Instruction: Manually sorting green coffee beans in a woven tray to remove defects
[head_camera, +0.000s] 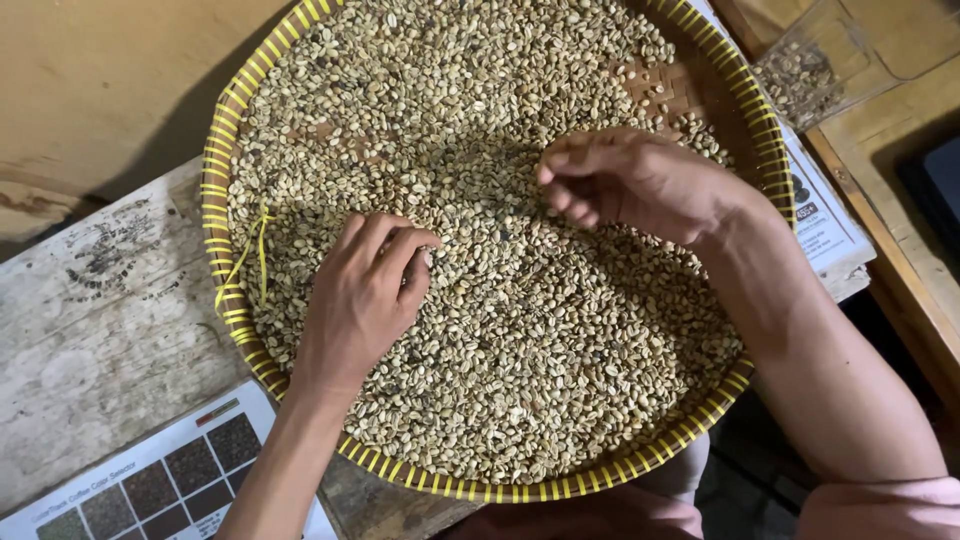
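Round woven tray (214, 190), matte pale beans (520, 330), left hand (365, 295) pinching beans, right hand (630, 180) loosely curled

Left hand (365, 290) and right hand (630, 180) resting on pale beans (530, 340), round yellow-rimmed woven tray (215, 200), worn wooden table (90, 330)
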